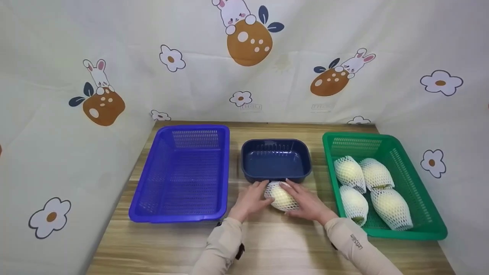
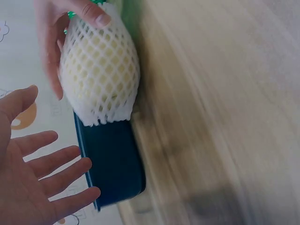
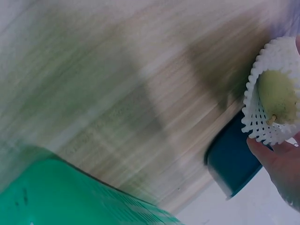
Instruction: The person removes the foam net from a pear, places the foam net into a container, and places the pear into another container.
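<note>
A pale yellow-green mango [image 1: 282, 198] in a white foam net sleeve is in front of the small navy plastic basin [image 1: 273, 165]. My right hand [image 1: 308, 202] holds it from the right, thumb and fingers around one end. In the right wrist view the mango's stem end [image 3: 275, 96] shows through the sleeve's open mouth, with the right hand [image 3: 281, 168] gripping the sleeve. My left hand [image 1: 251, 199] is close on the mango's left side. The left wrist view shows this left hand [image 2: 42, 173] with fingers spread and straight, apart from the mango [image 2: 101, 70].
To the left stands a blue perforated basket [image 1: 183, 179] with nothing in it. On the right, a green basket [image 1: 420, 191] holds several mangoes [image 1: 391, 206] in foam nets. A patterned cloth [image 1: 198, 84] hangs behind the wooden table [image 1: 282, 248].
</note>
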`<state>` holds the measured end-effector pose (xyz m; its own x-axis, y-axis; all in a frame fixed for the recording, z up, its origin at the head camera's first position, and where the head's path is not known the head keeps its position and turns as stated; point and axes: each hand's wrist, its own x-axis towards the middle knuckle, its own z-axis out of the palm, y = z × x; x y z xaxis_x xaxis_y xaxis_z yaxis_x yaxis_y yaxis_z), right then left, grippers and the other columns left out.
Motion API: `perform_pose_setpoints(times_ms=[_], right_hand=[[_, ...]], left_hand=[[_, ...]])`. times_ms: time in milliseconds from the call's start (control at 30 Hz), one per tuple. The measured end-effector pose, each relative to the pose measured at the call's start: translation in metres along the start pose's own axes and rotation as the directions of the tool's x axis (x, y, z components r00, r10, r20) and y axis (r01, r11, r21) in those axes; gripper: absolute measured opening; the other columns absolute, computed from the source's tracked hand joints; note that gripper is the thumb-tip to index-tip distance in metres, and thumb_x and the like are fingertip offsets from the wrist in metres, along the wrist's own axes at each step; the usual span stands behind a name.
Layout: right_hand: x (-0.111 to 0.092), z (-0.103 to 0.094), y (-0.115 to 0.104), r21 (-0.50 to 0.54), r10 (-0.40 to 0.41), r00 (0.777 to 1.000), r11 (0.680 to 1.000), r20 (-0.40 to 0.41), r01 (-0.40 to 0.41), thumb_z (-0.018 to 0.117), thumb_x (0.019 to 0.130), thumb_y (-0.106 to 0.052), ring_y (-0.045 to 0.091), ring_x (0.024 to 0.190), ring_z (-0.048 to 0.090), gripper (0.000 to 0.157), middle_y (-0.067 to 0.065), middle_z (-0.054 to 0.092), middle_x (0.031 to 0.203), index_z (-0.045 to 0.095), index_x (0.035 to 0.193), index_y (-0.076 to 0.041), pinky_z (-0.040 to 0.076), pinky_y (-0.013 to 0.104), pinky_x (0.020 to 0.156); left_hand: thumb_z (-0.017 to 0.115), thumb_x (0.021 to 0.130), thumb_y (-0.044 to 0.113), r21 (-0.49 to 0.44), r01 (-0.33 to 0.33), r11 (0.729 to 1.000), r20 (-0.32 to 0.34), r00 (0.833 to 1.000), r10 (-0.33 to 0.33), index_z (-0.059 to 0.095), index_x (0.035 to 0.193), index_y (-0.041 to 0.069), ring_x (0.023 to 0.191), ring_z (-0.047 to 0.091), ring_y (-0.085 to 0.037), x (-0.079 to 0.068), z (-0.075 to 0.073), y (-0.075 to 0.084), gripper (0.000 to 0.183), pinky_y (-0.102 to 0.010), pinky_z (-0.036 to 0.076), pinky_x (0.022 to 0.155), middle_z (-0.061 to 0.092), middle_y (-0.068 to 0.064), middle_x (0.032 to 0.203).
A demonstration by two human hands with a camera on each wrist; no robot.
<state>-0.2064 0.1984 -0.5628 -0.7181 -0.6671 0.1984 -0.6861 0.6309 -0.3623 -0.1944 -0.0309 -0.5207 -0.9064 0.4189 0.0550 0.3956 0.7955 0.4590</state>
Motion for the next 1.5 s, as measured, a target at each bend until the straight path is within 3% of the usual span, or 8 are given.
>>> perform_pose_setpoints(times_ms=[267,433,800,1033,1300,1367,1500], right_hand=[[-0.002,0.003,0.0,0.032,0.013,1.0,0.999,0.009,-0.013,0.067,0.077,-0.034,0.035,0.115,0.038,0.074,0.019,0.03,0.136,0.031,0.138,-0.013,0.037,0.048,0.086],[-0.004,0.003,0.0,0.023,-0.002,1.0,1.0,-0.009,0.002,0.065,0.078,-0.032,0.031,0.116,0.039,0.069,0.016,0.031,0.137,0.034,0.136,-0.013,0.038,0.046,0.086],[-0.008,0.007,0.0,0.006,-0.048,0.992,0.999,-0.116,0.049,0.068,0.076,-0.031,0.028,0.111,0.046,0.064,0.012,0.04,0.132,0.042,0.131,-0.01,0.04,0.04,0.085],[-0.009,0.011,0.0,-0.027,-0.12,0.967,0.993,-0.225,0.117,0.071,0.073,-0.03,0.025,0.104,0.052,0.057,0.01,0.049,0.124,0.053,0.123,-0.009,0.044,0.037,0.081],[-0.009,0.011,0.001,-0.082,-0.204,0.917,0.979,-0.344,0.187,0.075,0.068,-0.022,0.025,0.099,0.056,0.046,0.01,0.058,0.112,0.062,0.109,-0.006,0.046,0.038,0.077],[-0.009,0.01,0.0,-0.07,-0.19,0.919,0.982,-0.346,0.176,0.075,0.068,-0.021,0.026,0.1,0.054,0.047,0.01,0.057,0.113,0.061,0.111,-0.006,0.045,0.039,0.079],[-0.01,0.009,0.0,-0.007,-0.095,0.959,0.995,-0.266,0.096,0.074,0.07,-0.025,0.026,0.108,0.047,0.062,0.008,0.049,0.122,0.049,0.124,-0.008,0.041,0.041,0.085]], left_hand=[[0.062,0.079,0.035,-0.16,0.04,0.986,0.065,0.997,-0.03,0.038,0.131,0.005,0.107,0.047,-0.031,0.002,0.014,0.002,0.065,-0.04,0.037,0.088,0.046,-0.017,0.121],[0.061,0.079,0.038,-0.141,0.07,0.988,0.096,0.994,-0.057,0.037,0.133,0.005,0.109,0.046,-0.032,0.002,0.019,0.005,0.067,-0.041,0.037,0.089,0.046,-0.017,0.123],[0.061,0.081,0.036,-0.158,0.029,0.987,0.089,0.996,-0.015,0.04,0.13,0.005,0.105,0.048,-0.032,0.003,0.026,0.006,0.061,-0.041,0.04,0.085,0.05,-0.019,0.118],[0.06,0.082,0.034,-0.179,0.021,0.984,0.08,0.997,-0.007,0.042,0.128,0.005,0.107,0.047,-0.032,0.001,0.027,0.007,0.058,-0.041,0.038,0.087,0.048,-0.021,0.119],[0.059,0.082,0.035,-0.158,0.011,0.987,0.069,0.998,0.0,0.043,0.128,0.005,0.104,0.049,-0.032,0.001,0.026,0.008,0.057,-0.041,0.04,0.085,0.048,-0.019,0.119],[0.059,0.082,0.036,-0.149,0.002,0.989,0.063,0.998,0.007,0.043,0.128,0.006,0.102,0.05,-0.031,0.002,0.025,0.008,0.057,-0.04,0.041,0.084,0.049,-0.017,0.118],[0.059,0.082,0.036,-0.146,-0.003,0.989,0.064,0.998,0.012,0.043,0.128,0.008,0.101,0.051,-0.03,0.002,0.024,0.009,0.056,-0.039,0.041,0.083,0.05,-0.015,0.117]])
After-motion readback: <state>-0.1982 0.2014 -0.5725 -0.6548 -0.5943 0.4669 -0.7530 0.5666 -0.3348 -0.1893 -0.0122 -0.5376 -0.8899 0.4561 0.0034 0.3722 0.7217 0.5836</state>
